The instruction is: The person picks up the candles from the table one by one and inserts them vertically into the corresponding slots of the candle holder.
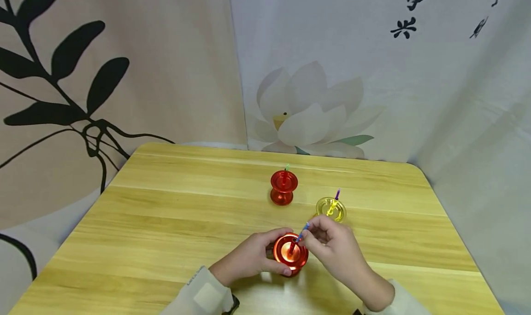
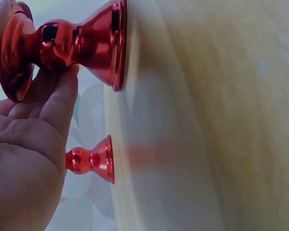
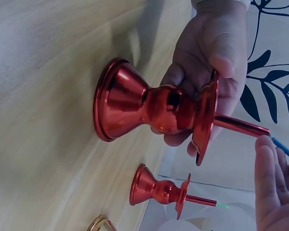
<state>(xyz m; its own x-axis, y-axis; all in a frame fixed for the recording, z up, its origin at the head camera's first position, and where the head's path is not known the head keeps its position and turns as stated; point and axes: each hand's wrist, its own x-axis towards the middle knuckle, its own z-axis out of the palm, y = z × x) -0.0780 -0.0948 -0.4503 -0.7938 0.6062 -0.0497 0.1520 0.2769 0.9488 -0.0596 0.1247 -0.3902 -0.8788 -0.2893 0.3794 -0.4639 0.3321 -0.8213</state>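
Near the front of the wooden table stands a shiny red candle holder (image 1: 284,255), with a round dish and a thin upright tube. My left hand (image 1: 254,256) grips it below the dish, fingers and thumb around its neck. A thin blue candle (image 1: 303,230) is pinched between thumb and fingertips of my right hand (image 1: 338,248). In the right wrist view, the lower end of the blue candle (image 3: 282,147) meets the top of the red tube (image 3: 243,126). The left wrist view shows the holder's flared base (image 2: 106,43) beside the tabletop.
A second red candle holder (image 1: 282,197) with a green candle (image 1: 287,167) stands farther back. Just beyond my right hand is a gold candle holder (image 1: 319,207) with a purple candle (image 1: 338,194). Printed curtains (image 1: 191,66) hang behind the wooden table (image 1: 166,213).
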